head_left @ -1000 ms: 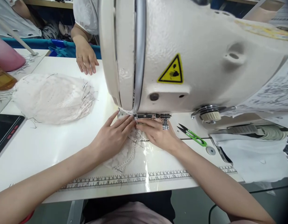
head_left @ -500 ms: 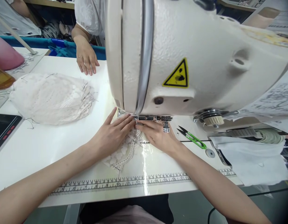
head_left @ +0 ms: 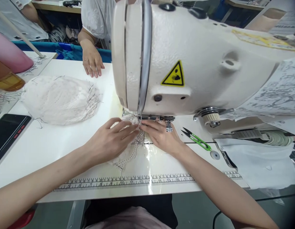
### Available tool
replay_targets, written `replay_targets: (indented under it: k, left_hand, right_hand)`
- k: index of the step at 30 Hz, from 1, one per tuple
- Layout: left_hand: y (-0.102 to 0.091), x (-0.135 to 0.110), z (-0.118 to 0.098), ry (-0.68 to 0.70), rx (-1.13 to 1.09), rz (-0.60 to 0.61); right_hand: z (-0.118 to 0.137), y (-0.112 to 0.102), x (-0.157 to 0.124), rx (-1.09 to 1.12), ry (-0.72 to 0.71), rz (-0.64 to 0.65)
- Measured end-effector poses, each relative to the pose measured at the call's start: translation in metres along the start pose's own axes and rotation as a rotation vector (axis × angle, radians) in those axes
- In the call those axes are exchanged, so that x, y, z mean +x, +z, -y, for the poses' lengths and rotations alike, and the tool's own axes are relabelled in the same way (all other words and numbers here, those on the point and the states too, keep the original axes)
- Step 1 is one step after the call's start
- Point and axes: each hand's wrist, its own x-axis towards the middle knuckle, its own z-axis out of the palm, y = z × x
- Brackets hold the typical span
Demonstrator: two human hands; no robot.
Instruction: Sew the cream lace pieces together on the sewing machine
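A whitish lace piece (head_left: 128, 156) with a scalloped, dotted border lies under the needle area of the sewing machine (head_left: 197, 63). My left hand (head_left: 111, 138) arches over it from the left, its fingers bent and their tips closed on the lace close to the presser foot (head_left: 149, 117). From the right, my right hand (head_left: 163, 135) pinches the lace's edge beside that foot, fingers pressed together. My left thumb and the needle are hidden.
Green thread snips (head_left: 197, 139) and a bobbin (head_left: 214, 155) lie right of my right hand. At left are a lace bundle (head_left: 59, 98) with loose threads and a black phone-like device (head_left: 10, 133). A co-worker's hand (head_left: 92, 62) rests behind. A printed ruler (head_left: 142, 182) follows the front edge.
My left hand has gone from lying flat on the lace to an arched, bent-finger hold. The right hand stays almost in place. The view has shifted slightly.
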Motion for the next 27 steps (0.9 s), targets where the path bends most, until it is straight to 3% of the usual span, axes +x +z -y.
replay_targets:
  k: [4,6,10,12,14,17,20,24,27]
  left_hand:
    - [-0.021,-0.034,-0.005,0.361,0.003,0.017]
    - [-0.023,-0.052,-0.014,0.347,-0.002,0.043]
    - [-0.024,-0.061,-0.03,-0.071,-0.162,0.022]
    - [-0.03,-0.051,-0.028,-0.309,-0.233,0.019]
    - [-0.036,-0.034,-0.019,-0.418,-0.254,0.037]
    - [-0.037,-0.01,-0.003,-0.242,-0.277,0.122]
    - [-0.021,0.006,0.006,-0.061,-0.201,0.158]
    - [0.004,0.012,0.005,-0.037,-0.104,0.029]
    - [0.01,0.012,0.003,-0.043,-0.073,-0.045]
  right_hand:
    - [0.0,-0.001,0.004,0.12,-0.063,0.035]
    - [0.0,0.0,0.005,0.183,-0.099,0.071]
    - [-0.002,0.0,0.005,0.216,-0.127,0.079]
    - [-0.002,0.001,0.003,0.222,-0.139,0.064]
    - [-0.002,0.002,0.003,0.221,-0.146,0.038]
    - [-0.002,0.002,0.002,0.202,-0.133,-0.006]
    - [-0.003,0.002,0.002,0.193,-0.146,-0.026]
    - [-0.002,0.001,0.002,0.193,-0.141,-0.018]
    - [0.001,-0.001,0.002,0.149,-0.122,-0.03]
